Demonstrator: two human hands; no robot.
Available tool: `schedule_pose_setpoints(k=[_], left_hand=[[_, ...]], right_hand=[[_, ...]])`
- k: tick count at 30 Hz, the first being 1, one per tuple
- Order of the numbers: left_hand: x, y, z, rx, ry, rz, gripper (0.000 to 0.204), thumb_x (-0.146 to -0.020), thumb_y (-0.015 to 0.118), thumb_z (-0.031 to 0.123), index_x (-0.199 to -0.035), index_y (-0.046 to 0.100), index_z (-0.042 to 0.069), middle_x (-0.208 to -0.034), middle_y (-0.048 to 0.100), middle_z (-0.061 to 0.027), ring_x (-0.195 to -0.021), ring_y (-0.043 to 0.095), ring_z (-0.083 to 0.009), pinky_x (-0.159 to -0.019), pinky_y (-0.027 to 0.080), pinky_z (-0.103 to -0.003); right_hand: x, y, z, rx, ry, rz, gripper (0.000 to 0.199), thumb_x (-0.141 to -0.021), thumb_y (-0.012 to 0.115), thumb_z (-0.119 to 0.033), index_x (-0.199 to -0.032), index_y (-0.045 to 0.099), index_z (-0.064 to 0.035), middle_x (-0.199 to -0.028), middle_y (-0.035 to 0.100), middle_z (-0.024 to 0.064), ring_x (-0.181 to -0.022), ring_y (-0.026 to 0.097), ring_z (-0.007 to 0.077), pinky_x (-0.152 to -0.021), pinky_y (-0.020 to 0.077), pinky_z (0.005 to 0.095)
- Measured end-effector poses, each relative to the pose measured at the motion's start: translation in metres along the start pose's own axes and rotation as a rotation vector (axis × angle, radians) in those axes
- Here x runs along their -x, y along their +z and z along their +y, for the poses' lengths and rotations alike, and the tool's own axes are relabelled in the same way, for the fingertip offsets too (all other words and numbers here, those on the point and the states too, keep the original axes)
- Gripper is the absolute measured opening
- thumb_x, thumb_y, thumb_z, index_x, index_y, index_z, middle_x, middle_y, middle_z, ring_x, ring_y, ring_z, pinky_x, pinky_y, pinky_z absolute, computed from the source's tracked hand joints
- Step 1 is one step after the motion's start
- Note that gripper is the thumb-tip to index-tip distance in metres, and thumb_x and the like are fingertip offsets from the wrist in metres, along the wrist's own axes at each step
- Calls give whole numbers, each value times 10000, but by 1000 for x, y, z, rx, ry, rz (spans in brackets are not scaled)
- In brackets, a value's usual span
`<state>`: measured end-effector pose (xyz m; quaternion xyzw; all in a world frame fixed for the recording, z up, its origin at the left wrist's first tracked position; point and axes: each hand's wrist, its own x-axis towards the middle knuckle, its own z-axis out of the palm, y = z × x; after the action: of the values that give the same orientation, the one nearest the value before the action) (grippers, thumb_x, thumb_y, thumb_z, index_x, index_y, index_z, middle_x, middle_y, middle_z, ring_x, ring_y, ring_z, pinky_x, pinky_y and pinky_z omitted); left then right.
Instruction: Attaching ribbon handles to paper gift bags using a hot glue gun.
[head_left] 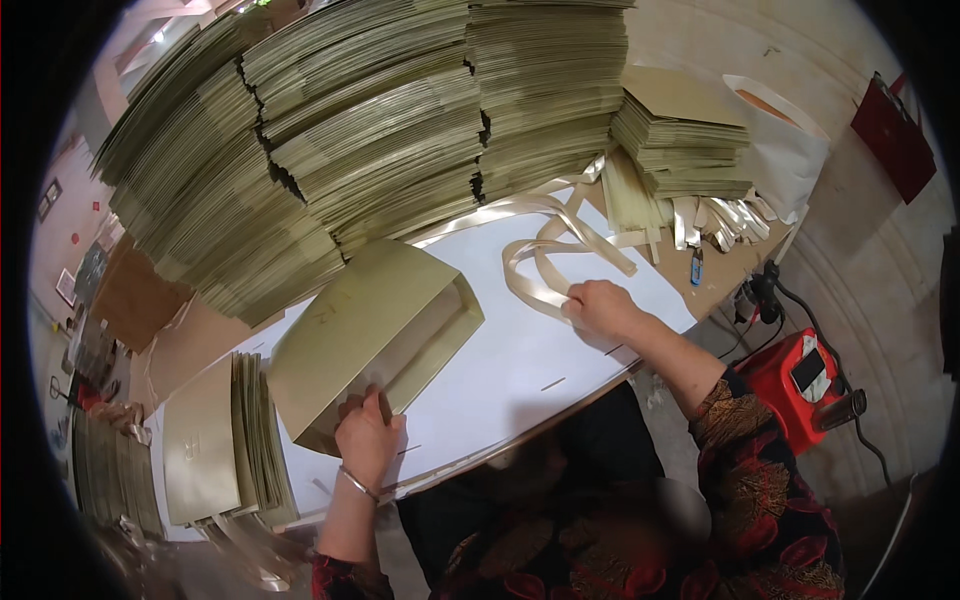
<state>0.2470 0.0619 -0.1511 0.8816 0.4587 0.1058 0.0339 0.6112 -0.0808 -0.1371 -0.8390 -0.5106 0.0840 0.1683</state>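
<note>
A gold-green paper bag point(355, 315) lies on its side on the white sheet point(485, 380), its open mouth facing right. My left hand point(367, 435) is closed on the near edge of that mouth, with some fingertips hidden inside the bag. Pinched in my right hand point(600, 308) is a shiny cream ribbon point(522, 272), which loops away to the left and back across the sheet. A gap of white sheet separates my right hand from the bag.
Tall stacks of flat gold-green bags point(380, 130) wall off the far side. Finished-looking bags point(205, 450) stand at the left. Cut ribbons point(735, 218) and a blue-handled cutter point(697, 268) lie at the right, above a red stool point(785, 375) bearing a phone point(808, 370).
</note>
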Motion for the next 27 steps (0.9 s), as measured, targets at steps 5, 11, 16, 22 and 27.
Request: schedule_pose_setpoints(k=[5, 11, 16, 22, 27], left_hand=[[-20, -21, -1, 93, -84, -225, 536, -688, 727, 257, -1151, 568, 39, -967, 638, -186, -927, 609, -382, -845, 511, -433], [-45, -35, 4, 104, 34, -381, 591, -584, 809, 306, -1061, 620, 12, -950, 658, -188, -931, 635, -338, -843, 502, -398], [-50, -37, 9, 128, -18, -436, 539, -597, 821, 304, -1020, 667, 8, -939, 678, -162, -930, 644, -296, -863, 486, -360], [-52, -26, -4, 75, -22, -487, 522, -640, 787, 278, -1070, 673, 4, -962, 682, -174, -879, 656, -289, -838, 495, -370], [-58, -8, -14, 470, -271, -614, 450, -713, 747, 165, -1108, 644, -24, -965, 683, -159, -860, 652, -274, -826, 497, -369]], right_hand=[[-5, -30, -38, -69, -74, 97, 242, -876, 566, -143, -1096, 654, -94, -792, 668, 185, -771, 667, 333, -697, 515, 429], [-14, -37, -48, -1431, 74, -415, 257, -839, 603, -25, -1094, 618, -1, -807, 673, 85, -689, 650, 157, -596, 500, 295], [5, -16, -84, -1414, 55, -345, 204, -838, 641, -20, -1038, 627, 17, -778, 643, 65, -627, 604, 154, -622, 522, 286], [20, 5, -106, -315, -627, 362, 146, -831, 683, -196, -869, 669, -55, -912, 607, 100, -920, 579, 275, -770, 489, 408], [21, 15, -128, -154, -738, 313, 128, -851, 650, -137, -940, 655, -46, -991, 595, 111, -981, 548, 321, -833, 470, 398]])
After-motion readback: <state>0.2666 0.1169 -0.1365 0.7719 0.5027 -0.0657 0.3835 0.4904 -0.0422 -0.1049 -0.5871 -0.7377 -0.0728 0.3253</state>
